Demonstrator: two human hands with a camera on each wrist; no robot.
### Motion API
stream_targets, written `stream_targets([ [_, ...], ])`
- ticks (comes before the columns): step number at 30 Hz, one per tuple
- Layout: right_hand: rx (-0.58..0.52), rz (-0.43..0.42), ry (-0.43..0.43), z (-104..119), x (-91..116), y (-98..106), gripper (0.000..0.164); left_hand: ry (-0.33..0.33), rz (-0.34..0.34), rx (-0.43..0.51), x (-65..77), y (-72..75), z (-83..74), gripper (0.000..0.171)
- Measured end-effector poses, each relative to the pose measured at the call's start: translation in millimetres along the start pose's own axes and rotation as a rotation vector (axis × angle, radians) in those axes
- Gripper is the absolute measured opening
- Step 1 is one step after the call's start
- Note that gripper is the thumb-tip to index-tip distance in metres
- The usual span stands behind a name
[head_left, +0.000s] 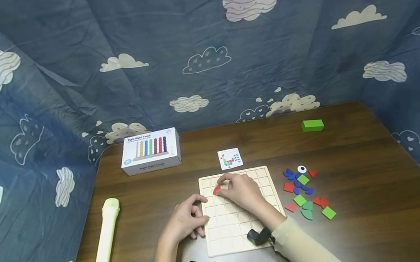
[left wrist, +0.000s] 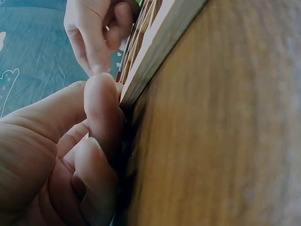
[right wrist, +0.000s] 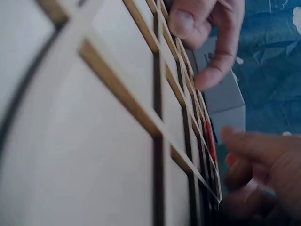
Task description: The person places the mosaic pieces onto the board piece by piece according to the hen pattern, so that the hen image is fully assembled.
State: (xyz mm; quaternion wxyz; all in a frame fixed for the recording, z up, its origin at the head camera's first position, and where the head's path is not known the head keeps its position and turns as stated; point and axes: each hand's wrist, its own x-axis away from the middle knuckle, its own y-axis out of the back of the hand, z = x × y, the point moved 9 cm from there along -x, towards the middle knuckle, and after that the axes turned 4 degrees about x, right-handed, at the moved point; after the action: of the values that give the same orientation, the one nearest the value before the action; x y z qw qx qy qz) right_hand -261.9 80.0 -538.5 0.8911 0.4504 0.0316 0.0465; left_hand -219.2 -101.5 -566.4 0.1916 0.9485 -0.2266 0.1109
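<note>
A pale wooden grid board (head_left: 231,230) lies flat on the table. At its upper left, a red quarter-round piece (head_left: 216,189) shows beside the thumb of my right hand (head_left: 243,193), whose thumb and index finger are bent around it. In the right wrist view a red piece (right wrist: 210,141) sits low among the grid walls, near the blurred right fingers. My left hand (head_left: 185,219) rests at the board's left edge, index finger and thumb spread apart and touching the rim. Its other fingers curl loosely below. The left wrist view shows these fingertips (left wrist: 101,94) against the board's side.
Several red, green and blue pieces (head_left: 308,213) lie right of the board, with a white eye piece (head_left: 302,169). Behind the board is a picture card (head_left: 230,159). A white box (head_left: 150,151), a green block (head_left: 312,125) and a cream tube-like stick (head_left: 106,247) stand around.
</note>
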Motion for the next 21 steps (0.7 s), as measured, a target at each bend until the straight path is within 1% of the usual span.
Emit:
stream_targets([
  [2, -0.068, -0.003, -0.021, -1, 5, 8, 0.028, -0.002, 0.003, 0.002, 0.2, -0.4, 1.5, 0.049],
  [4, -0.151, -0.009, -0.05, -4, 11, 21, 0.029, -0.001, 0.002, 0.011, -0.1, -0.4, 2.9, 0.049],
  [7, -0.264, -0.031, -0.099, -14, 23, 50, 0.032, -0.003, -0.003, 0.026, -1.0, -0.1, 4.2, 0.049],
  [9, -0.315, -0.052, -0.134, -30, 32, 71, 0.034, 0.0, -0.004, 0.038, -1.1, -0.1, 5.3, 0.049],
  [12, -0.331, -0.118, -0.195, -65, 47, 106, 0.035, -0.001, 0.001, 0.05, -0.7, -0.3, 5.7, 0.05],
  [16, -0.311, -0.214, -0.302, -124, 69, 145, 0.043, -0.001, 0.003, 0.059, 0.9, -0.5, 6.3, 0.05],
  [18, -0.3, -0.248, -0.352, -152, 78, 157, 0.048, 0.0, 0.0, 0.064, 1.6, -0.8, 5.7, 0.05],
  [21, -0.293, -0.265, -0.427, -189, 88, 166, 0.054, 0.0, -0.001, 0.069, 1.6, -1.8, 4.5, 0.05],
])
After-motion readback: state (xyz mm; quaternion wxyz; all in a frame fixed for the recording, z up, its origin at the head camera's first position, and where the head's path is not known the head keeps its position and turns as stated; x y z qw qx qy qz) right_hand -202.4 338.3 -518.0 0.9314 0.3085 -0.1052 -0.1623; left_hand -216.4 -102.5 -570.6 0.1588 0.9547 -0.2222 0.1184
